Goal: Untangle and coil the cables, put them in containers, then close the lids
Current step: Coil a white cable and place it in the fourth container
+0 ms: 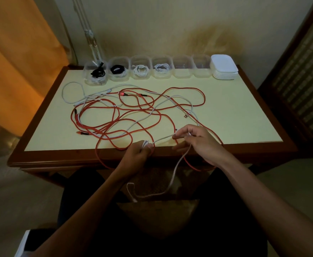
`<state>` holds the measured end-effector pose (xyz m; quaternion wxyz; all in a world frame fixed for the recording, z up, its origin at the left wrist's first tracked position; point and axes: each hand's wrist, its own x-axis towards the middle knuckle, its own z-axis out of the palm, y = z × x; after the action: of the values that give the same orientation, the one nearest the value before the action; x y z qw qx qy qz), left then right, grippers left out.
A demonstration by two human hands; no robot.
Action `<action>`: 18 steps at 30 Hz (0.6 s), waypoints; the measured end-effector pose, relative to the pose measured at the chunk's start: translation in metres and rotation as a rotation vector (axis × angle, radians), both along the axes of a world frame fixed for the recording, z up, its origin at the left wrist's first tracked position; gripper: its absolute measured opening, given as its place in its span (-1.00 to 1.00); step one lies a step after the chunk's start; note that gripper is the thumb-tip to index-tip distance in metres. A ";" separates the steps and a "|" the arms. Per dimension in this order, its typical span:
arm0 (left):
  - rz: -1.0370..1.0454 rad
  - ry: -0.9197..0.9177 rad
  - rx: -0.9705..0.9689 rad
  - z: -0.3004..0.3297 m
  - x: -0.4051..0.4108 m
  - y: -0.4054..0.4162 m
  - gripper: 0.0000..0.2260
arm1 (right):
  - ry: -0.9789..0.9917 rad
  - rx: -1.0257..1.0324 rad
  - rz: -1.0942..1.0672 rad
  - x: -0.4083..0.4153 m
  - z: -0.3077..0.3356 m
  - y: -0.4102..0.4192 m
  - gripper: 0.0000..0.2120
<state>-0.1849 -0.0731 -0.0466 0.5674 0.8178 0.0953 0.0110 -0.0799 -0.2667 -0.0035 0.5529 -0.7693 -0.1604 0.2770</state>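
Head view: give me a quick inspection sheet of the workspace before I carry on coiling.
Surface: pale table top with dark wooden rim.
Job's things: six clear containers in a row at the back, all open; four from the left hold coiled cables, two look empty. Stack of white lids at the row's right end.
Clutter: nothing seen.
Grip: left hand holds a small white coil; right hand pinches the same white cable, which hangs below the table edge.
Cables: red cables and white ones tangled mid-table.
Surroundings: orange curtain left, wall behind.
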 end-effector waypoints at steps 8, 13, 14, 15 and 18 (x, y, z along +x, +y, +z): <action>-0.420 0.296 -0.850 0.009 -0.007 0.010 -0.74 | -0.180 0.117 -0.206 0.012 -0.014 0.004 -0.72; -0.539 0.155 -1.400 0.029 -0.002 -0.002 -0.75 | -0.346 -0.065 -0.157 0.001 -0.032 0.013 -0.76; -0.472 0.097 -1.462 0.035 0.001 -0.004 -0.75 | -0.357 -0.129 -0.069 -0.008 -0.037 0.014 -0.77; -0.373 0.043 -1.492 0.043 0.005 -0.007 -0.76 | -0.338 -0.165 0.040 -0.018 -0.042 0.016 -0.77; 0.015 -0.046 -1.506 0.056 0.014 -0.006 -0.83 | -0.210 -0.066 0.303 -0.050 -0.046 0.018 -0.79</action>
<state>-0.1712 -0.0789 0.0099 0.9749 0.2078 0.0707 -0.0362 -0.1304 -0.2488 -0.0492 0.4595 -0.7787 -0.3224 0.2804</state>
